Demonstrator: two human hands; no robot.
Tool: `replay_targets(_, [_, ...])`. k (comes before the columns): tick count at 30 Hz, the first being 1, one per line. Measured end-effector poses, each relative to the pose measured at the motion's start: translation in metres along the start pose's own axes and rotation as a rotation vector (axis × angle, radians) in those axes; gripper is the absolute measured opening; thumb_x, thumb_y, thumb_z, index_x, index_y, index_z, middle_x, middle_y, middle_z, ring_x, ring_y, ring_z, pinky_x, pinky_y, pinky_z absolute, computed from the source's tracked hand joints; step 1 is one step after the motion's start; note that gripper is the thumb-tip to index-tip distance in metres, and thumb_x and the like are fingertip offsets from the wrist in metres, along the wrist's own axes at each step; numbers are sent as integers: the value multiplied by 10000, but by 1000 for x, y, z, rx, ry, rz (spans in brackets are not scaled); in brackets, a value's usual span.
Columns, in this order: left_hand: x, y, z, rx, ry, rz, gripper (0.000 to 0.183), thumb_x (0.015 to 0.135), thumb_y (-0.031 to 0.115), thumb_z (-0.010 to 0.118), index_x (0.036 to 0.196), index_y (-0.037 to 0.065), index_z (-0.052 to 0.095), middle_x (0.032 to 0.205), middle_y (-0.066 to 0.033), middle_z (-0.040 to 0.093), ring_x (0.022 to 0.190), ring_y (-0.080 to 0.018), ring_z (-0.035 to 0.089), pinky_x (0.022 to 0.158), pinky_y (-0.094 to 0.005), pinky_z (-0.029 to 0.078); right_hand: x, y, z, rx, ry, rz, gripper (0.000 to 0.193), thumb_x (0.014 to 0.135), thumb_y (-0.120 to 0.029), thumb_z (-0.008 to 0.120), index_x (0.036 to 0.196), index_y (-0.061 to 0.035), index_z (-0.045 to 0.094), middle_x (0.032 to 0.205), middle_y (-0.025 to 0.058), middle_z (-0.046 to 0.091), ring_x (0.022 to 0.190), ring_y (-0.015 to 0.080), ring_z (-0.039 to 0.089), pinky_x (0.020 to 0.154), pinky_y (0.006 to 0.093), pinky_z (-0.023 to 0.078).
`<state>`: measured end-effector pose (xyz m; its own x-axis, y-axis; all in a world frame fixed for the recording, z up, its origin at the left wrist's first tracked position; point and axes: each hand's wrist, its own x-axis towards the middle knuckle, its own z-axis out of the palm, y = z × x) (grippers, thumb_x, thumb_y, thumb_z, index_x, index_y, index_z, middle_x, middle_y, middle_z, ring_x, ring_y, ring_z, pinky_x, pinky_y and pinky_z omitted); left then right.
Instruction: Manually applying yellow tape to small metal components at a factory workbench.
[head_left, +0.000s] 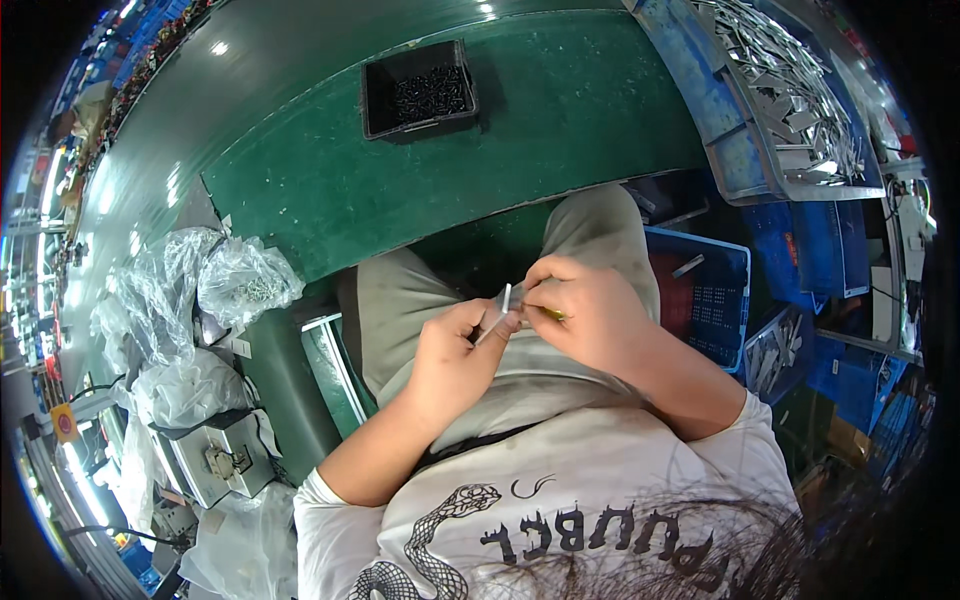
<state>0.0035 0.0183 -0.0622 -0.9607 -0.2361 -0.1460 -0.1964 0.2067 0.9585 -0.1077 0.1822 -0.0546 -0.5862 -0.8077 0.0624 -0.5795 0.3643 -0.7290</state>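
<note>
Small pale strip [507,297]: held at the fingertips, in front of the body and over the lap, between the two hands. Thin, light-coloured, set at an angle; its full shape partly hidden by fingers.

Left hand [462,352]: fingers drawn in narrow, thumb and forefinger pinching the strip from the left. Right hand [590,308]: fingers curled close, tips meeting the work just beside the left thumb. A yellowish piece [555,314] shows in the curl of the right fingers; what it is, cannot tell. Whether the right fingertips also grip the strip, cannot tell.

Around the hands: grey trousers [400,300], knees apart, and a white shirt [620,480] with a dark snake print, near side.

Beyond the knees, far side: green table [580,120]. On it a black bin [375,100], upright, with many small dark parts [430,93] inside.

Far right: large blue crate [735,150], loaded with thin metallic strips [790,90] lying in many directions. Right of the lap, lower: blue basket [742,290], reddish inside.

Left: clear plastic bags [165,290], crumpled together; the one closest to the table holds small pieces, too blurred to tell. Near left, below the bags: a pale boxy device [225,455].
</note>
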Motion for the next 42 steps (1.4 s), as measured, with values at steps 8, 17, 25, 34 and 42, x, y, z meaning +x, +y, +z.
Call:
replay_targets(8, [-2, 4, -11, -317, -156, -144, 256, 1075, 227, 408, 1223, 21, 450, 939, -74, 635, 665, -84, 547, 581, -235, 498, 3, -2, -16, 46, 188, -93, 70, 792, -80, 735, 853, -46, 738, 924, 55, 676, 658, 191, 658, 565, 294, 494])
replay_targets(17, [0, 13, -17, -125, -296, -274, 316, 1066, 280, 458, 1073, -10, 584, 838, -29, 564, 644, -74, 513, 607, -261, 529, 4, -7, -23, 119, 139, -101, 73, 811, -70, 744, 879, -45, 747, 914, 51, 676, 650, 149, 647, 548, 275, 477])
replay_targets(25, [1, 21, -15, 47, -258, -189, 148, 1009, 182, 564, 995, 35, 553, 685, -100, 525, 603, -185, 470, 591, -334, 428, 4, -6, -23, 131, 130, -78, 84, 822, -99, 744, 890, -51, 753, 909, 49, 674, 653, 162, 649, 554, 279, 479])
replay_targets(34, [2, 20, -14, 109, -235, -67, 147, 997, 172, 574, 1041, 32, 582, 718, -121, 569, 638, -236, 534, 616, -348, 448, 5, -5, -22, 118, 127, -60, 83, 820, -96, 748, 880, -39, 752, 899, 56, 676, 662, 170, 652, 560, 283, 480])
replay_targets(42, [2, 16, -12, 92, -207, -13, 145, 994, 162, 574, 1047, 29, 589, 729, -128, 570, 646, -254, 542, 625, -354, 453, 5, -5, -20, 124, 136, -53, 89, 815, -86, 755, 883, -28, 750, 901, 62, 675, 670, 177, 654, 567, 284, 486])
